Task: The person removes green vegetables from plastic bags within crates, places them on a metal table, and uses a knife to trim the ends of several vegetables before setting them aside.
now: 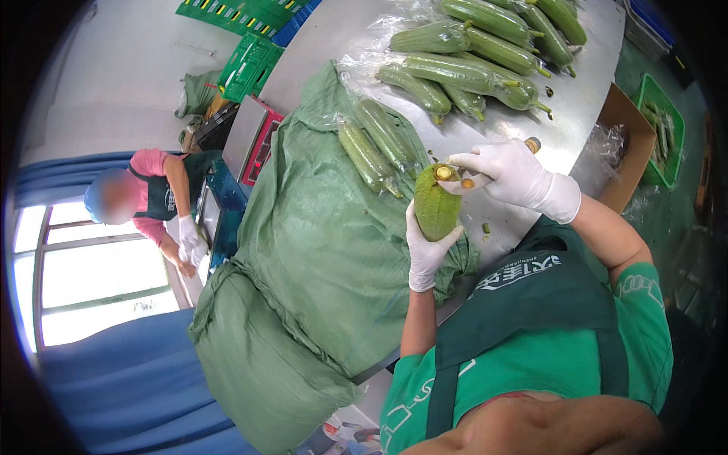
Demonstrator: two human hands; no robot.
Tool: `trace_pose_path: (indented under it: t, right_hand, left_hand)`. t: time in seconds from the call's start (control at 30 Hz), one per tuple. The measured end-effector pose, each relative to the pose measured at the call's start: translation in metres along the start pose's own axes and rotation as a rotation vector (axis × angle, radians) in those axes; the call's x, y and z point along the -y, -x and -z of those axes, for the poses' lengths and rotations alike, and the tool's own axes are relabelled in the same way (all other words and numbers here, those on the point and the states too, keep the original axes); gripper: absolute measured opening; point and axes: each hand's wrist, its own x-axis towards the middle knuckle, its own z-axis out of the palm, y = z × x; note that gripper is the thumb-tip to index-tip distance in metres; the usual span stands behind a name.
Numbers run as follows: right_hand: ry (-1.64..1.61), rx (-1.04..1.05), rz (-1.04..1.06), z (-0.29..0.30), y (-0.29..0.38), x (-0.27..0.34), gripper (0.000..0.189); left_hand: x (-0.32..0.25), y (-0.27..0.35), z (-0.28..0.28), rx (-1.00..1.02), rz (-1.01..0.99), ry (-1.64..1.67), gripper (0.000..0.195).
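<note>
In its white glove, my left hand (427,250) holds a plump green gourd (438,207) from below, its cut stem end facing up. My right hand (512,173), gloved too, grips a knife (533,145) whose handle end shows above the fist. The blade lies against the top of the gourd, and a small round cut piece (467,183) rests on it. Close by on the green woven sack (318,227) are two film-wrapped gourds (367,156). A small green stem piece (485,228) lies on the metal table (500,219).
More film-wrapped gourds (449,74) are piled at the table's far end. A red scale (263,145) stands beyond the sack; a co-worker (165,199) works at the left. At right are a cardboard box (634,145) and a green crate (662,131) holding long green vegetables.
</note>
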Motion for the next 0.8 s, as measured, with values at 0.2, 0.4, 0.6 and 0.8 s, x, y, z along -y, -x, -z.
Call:
trace_pose_path:
  t: [0.2,0.4,0.6,0.8]
  right_hand:
    - [0.035,-0.009,0.029,0.001,0.0,0.004,0.041]
    - [0.23,0.097,-0.168,0.002,-0.012,-0.009,0.036]
    - [-0.013,0.016,-0.418,-0.014,-0.006,-0.054,0.03]
    - [-0.164,-0.179,-0.198,-0.029,0.011,-0.02,0.042]
  left_hand:
    - [-0.004,0.004,-0.001,0.011,0.021,0.025,0.086]
    - [0.006,0.004,0.01,0.044,-0.102,-0.135,0.084]
    - [-0.012,-0.002,-0.005,0.102,-0.071,0.443,0.064]
    - [-0.051,-0.047,-0.015,-0.092,0.187,1.669,0.058]
